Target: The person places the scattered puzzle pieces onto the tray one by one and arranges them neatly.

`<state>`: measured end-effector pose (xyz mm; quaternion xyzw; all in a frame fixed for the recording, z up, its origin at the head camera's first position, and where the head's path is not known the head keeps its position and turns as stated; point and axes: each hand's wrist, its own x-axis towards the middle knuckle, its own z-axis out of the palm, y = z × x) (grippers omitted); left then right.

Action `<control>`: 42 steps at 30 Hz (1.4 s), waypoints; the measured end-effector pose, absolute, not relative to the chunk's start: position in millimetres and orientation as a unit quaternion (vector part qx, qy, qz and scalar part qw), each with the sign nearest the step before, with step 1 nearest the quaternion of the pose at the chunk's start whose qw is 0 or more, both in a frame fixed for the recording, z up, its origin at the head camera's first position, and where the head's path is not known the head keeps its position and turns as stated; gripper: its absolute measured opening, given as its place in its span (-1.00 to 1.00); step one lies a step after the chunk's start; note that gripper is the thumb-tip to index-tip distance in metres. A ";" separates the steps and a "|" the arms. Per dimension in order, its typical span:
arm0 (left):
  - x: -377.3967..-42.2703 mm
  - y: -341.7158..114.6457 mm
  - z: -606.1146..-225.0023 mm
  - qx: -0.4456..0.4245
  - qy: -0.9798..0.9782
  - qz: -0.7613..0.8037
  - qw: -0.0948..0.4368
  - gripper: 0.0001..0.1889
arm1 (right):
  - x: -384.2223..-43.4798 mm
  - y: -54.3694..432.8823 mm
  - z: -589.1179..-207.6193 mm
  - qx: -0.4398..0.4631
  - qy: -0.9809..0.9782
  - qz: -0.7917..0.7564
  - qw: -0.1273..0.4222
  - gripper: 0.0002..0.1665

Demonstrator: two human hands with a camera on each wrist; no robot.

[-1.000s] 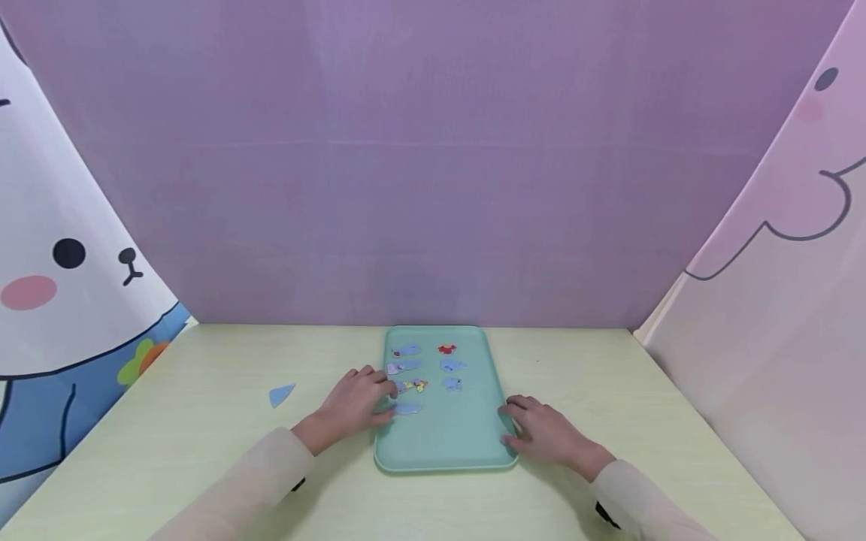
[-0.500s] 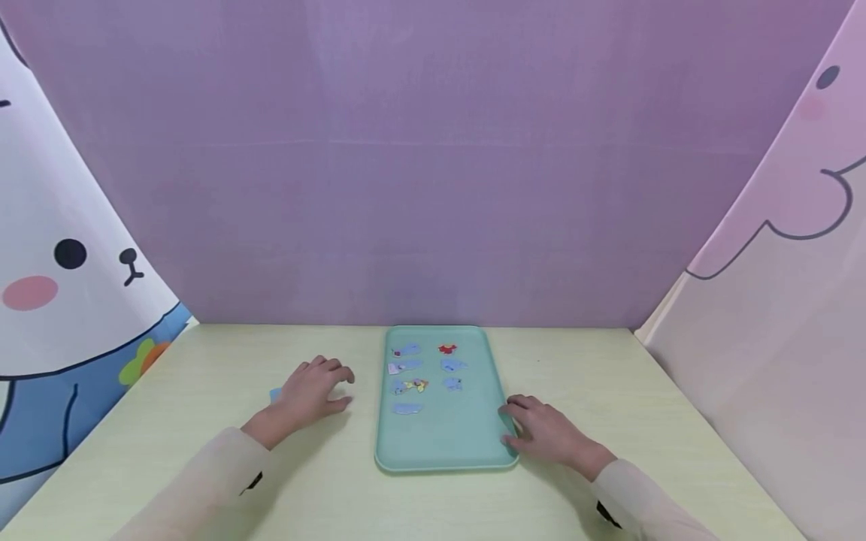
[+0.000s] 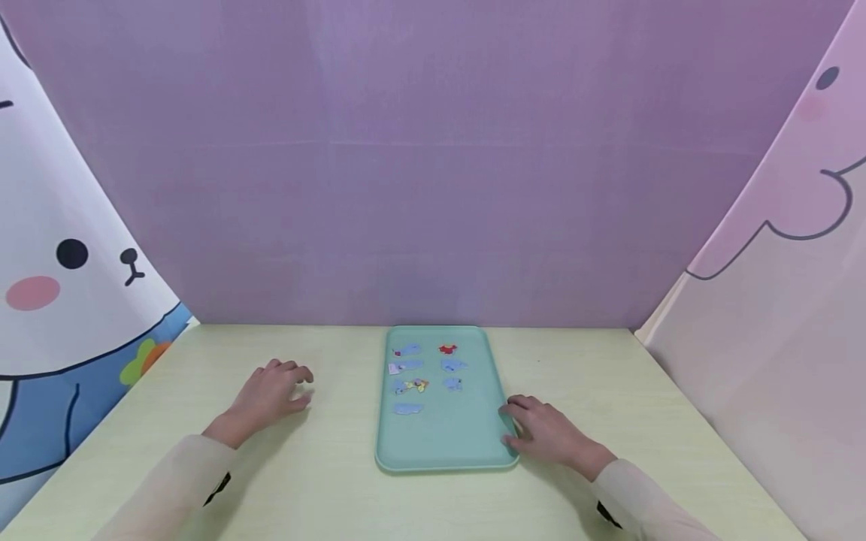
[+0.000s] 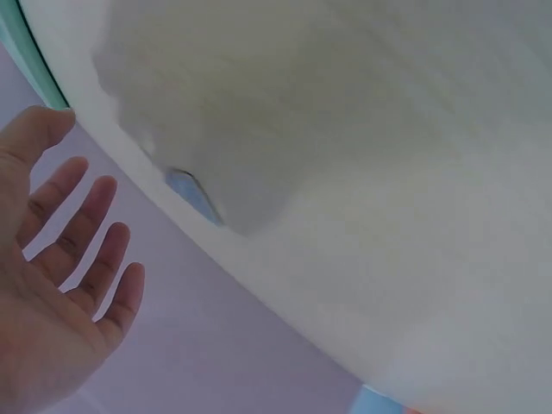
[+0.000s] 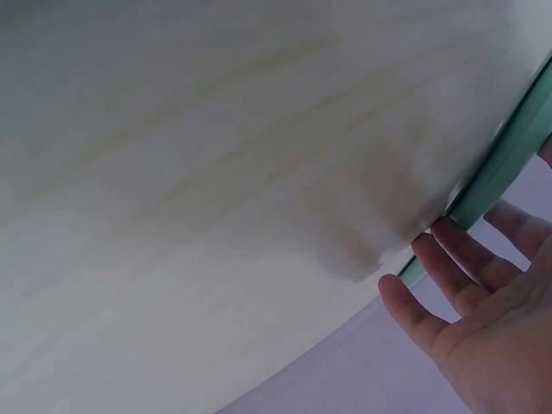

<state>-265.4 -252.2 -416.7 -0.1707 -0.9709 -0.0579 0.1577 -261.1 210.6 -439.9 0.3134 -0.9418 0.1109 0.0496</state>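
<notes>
My left hand (image 3: pixel 266 396) hovers over the table to the left of the tray, its fingers loosely bent and nothing in them. A small light-blue flat piece (image 4: pixel 191 194) lies on the table near it in the left wrist view; the hand hides that piece in the head view. A mint-green tray (image 3: pixel 446 447) holds several flat printed pieces in two columns, among them a red one (image 3: pixel 448 349), a yellow-and-blue one (image 3: pixel 418 385) and a plain blue one (image 3: pixel 408 409). My right hand (image 3: pixel 551 434) rests with its fingertips on the tray's right rim.
The pale wooden table (image 3: pixel 582 361) runs back to a purple cloth backdrop (image 3: pixel 433 188). Cartoon-printed cloth panels stand on the left (image 3: pixel 74 195) and the right (image 3: pixel 778 323).
My left hand has moved left, away from the tray's left edge, and now covers the blue piece in the head view. The right hand and the tray have stayed still.
</notes>
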 end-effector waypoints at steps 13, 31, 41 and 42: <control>-263.7 -288.7 -422.8 -0.117 -0.986 -0.074 0.089 -0.63 | -260.6 210.1 -438.2 0.319 -0.940 0.104 0.060 -0.47; -266.6 -299.0 -428.7 -0.113 -0.985 -0.106 0.080 -0.64 | -259.6 208.7 -438.6 0.305 -0.946 0.101 0.051 -0.46; -266.9 -299.6 -429.5 -0.134 -0.979 -0.117 0.100 -0.70 | -258.9 208.5 -438.7 0.303 -0.946 0.100 0.051 -0.46; -267.4 -299.4 -429.4 -0.134 -0.979 -0.116 0.099 -0.70 | -259.0 208.7 -438.6 0.304 -0.946 0.099 0.052 -0.46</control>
